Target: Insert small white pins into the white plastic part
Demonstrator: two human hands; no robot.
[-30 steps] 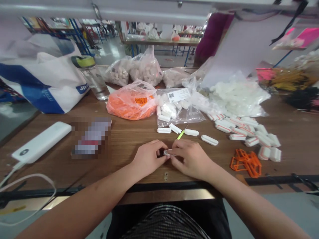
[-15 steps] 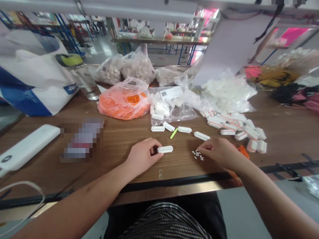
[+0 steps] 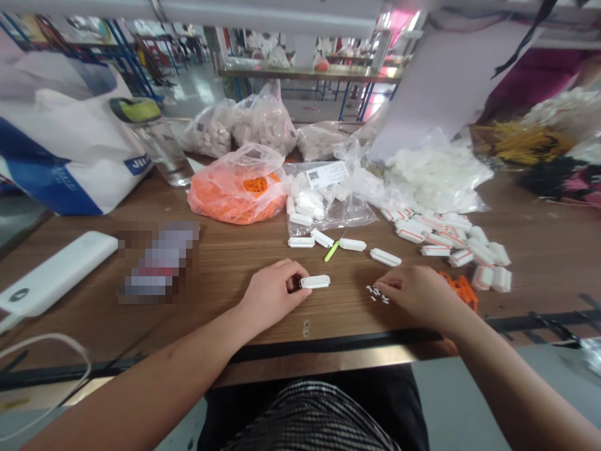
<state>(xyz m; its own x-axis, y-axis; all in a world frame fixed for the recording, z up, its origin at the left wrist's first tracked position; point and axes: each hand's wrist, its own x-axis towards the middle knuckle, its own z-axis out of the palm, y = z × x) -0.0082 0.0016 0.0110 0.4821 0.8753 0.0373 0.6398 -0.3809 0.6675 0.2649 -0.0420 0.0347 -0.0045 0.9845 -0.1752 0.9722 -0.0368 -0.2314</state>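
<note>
My left hand [image 3: 275, 289] pinches one end of a white plastic connector housing [image 3: 315, 282], its rows of small holes facing up towards me. On the table to the right, my right hand [image 3: 410, 291] has its thumb and fingertips together at a scatter of tiny white plastic pieces [image 3: 385, 299]. Whether a piece is between those fingertips is too small to see. Beyond my hands lie several more white housings [image 3: 385, 257] and a thin tool with a yellow-green handle [image 3: 331, 252]. Orange wires [image 3: 462, 290] show behind my right wrist.
White housings with orange-red stripes [image 3: 436, 240] are heaped at the right. Plastic bags of white parts [image 3: 263, 128] and an orange-filled bag [image 3: 235, 194] line the back. A water bottle [image 3: 162, 147], a white power bank [image 3: 61, 272] and a blurred-out object [image 3: 159, 263] are leftward.
The whole view has shifted slightly, so the table's contents sit a little further right. Both hands keep nearly the same places. A dark magenta shape now shows at the far right rear.
</note>
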